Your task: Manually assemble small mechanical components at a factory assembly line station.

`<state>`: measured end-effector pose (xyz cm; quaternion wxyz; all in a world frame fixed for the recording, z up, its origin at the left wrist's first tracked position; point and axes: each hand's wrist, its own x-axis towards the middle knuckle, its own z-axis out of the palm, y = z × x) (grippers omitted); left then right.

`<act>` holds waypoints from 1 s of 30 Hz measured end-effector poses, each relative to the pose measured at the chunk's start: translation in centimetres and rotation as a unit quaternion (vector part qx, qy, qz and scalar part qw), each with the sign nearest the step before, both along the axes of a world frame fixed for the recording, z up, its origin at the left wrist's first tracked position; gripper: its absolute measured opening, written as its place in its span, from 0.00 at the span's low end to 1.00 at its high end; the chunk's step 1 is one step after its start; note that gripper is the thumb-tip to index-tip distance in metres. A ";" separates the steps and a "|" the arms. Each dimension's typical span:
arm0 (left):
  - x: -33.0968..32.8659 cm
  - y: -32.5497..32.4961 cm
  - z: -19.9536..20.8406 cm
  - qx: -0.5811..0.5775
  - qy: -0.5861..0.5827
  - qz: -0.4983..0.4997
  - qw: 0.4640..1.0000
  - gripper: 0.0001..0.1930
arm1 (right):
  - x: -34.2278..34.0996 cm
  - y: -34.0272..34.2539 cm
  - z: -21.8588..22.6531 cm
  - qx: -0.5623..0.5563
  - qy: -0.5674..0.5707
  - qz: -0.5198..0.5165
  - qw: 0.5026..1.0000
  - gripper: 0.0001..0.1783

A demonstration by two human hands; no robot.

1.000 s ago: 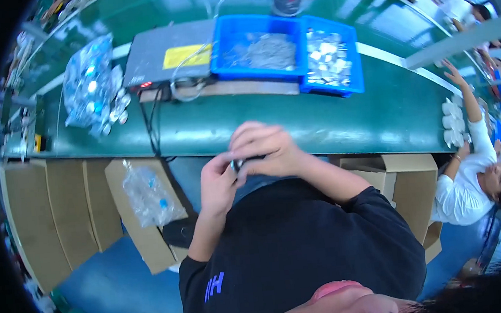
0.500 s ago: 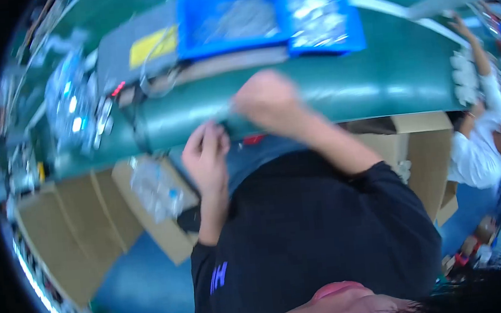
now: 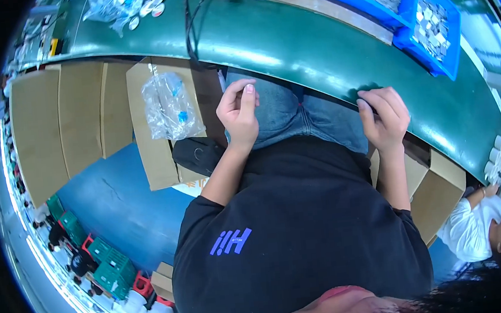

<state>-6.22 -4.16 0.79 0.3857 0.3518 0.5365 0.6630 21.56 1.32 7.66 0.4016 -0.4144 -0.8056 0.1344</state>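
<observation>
My left hand (image 3: 239, 114) is raised over my lap, left of centre. Its fingers are curled in with the thumb laid against them; whether something small is inside cannot be seen. Over the near edge of the green worktable (image 3: 288, 43) is my right hand (image 3: 387, 119). Its fingers bend toward the thumb, tips close together, and anything between them is too small or hidden to make out. A clear plastic bag (image 3: 170, 107) with blue bits lies on a cardboard box (image 3: 154, 159) beside my left forearm.
Blue bins (image 3: 405, 20) hold many small grey and silvery pieces at the table's far right. Black cables (image 3: 189, 30) hang over the near edge. Plastic bags and round pieces (image 3: 124, 2) lie far left. Open cartons (image 3: 40, 133) flank me. A white-sleeved person (image 3: 477, 226) sits at right.
My hands have drawn apart: the right came back and rightward from over the table, the left rose slightly to the right. The view has swung, so the bins now appear farther right.
</observation>
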 end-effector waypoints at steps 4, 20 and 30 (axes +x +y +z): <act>-1.5 -0.2 -1.1 0.002 0.014 0.064 0.998 0.07 | -1.1 0.4 0.0 0.014 -0.042 -0.010 0.999 0.09; -6.1 -2.1 -8.4 0.067 -0.121 0.270 0.953 0.05 | -3.4 1.4 -0.4 0.050 -0.207 -0.021 0.977 0.05; -6.9 -1.4 -9.0 0.057 -0.074 0.218 0.971 0.06 | -3.8 2.5 -1.1 0.047 -0.199 -0.024 0.979 0.07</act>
